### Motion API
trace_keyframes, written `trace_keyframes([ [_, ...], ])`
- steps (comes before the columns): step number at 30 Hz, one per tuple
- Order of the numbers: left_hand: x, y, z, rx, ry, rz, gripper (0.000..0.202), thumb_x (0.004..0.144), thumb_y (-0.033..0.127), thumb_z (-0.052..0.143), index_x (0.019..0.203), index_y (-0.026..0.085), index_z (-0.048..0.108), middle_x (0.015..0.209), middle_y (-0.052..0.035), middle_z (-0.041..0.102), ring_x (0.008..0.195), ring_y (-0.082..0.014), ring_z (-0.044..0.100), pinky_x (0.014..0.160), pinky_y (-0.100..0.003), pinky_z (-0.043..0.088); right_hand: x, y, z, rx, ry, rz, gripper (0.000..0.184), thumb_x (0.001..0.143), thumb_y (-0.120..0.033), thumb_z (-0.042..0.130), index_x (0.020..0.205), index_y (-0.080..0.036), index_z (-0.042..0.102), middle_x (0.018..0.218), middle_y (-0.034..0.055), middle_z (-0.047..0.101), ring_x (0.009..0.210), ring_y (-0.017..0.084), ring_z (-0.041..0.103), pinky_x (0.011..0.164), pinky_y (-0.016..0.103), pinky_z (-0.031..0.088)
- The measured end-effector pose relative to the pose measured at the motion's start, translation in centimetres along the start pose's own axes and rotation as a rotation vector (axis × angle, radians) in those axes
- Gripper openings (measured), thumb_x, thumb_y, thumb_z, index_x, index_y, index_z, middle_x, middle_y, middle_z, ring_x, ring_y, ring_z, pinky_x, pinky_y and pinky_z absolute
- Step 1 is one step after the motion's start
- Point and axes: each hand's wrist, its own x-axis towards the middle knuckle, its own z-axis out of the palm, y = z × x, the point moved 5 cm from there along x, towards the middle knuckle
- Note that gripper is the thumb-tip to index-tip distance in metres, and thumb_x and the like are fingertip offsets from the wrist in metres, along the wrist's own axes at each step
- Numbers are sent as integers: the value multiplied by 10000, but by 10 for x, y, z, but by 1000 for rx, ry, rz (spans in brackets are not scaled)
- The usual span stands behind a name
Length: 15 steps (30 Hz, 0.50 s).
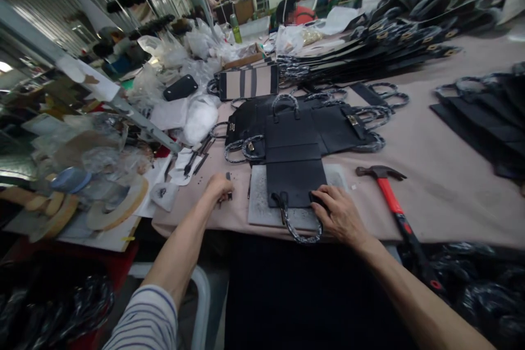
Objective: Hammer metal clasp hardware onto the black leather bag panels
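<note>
A black leather bag panel (293, 170) with a plastic-wrapped handle (304, 238) at its near edge lies partly over a grey slab (258, 197). My right hand (340, 212) grips the panel's near right corner, where one handle end sits; its fingertips are bent round a dark tab. On the cloth left of the slab, my left hand (219, 188) is closed around a short dark metal tool (229, 188), whose exact kind I cannot make out. A claw hammer (389, 191) with a red and black grip lies right of my right hand.
More black bag pieces (336, 126) with wrapped handles lie behind the panel. Stacked panels (488, 115) are at the right, and a larger pile (369, 52) stands at the back. Slim tools (197, 156), tape rolls (118, 205) and a metal post (139, 120) occupy the left.
</note>
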Motion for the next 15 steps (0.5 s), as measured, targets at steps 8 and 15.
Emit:
trace_keyframes([
  [8, -56, -5, 12, -722, -206, 184, 276, 843, 374, 765, 897, 158, 602, 786, -20, 707, 685, -126, 706, 771, -295, 610, -1, 7, 4, 41, 55, -24, 286, 972, -359, 544, 1156, -219, 713, 1131, 122, 662, 1054, 299, 614, 930, 496, 523],
  [15, -111, 15, 33, -1391, -467, 434, 548, 670, 475, 927, 972, 195, 565, 839, 7, 707, 770, -212, 751, 873, -462, 614, 0, 6, 3, 1, 53, -17, 300, 987, -397, 512, 1135, -226, 709, 1106, 117, 659, 1013, 296, 608, 892, 482, 510],
])
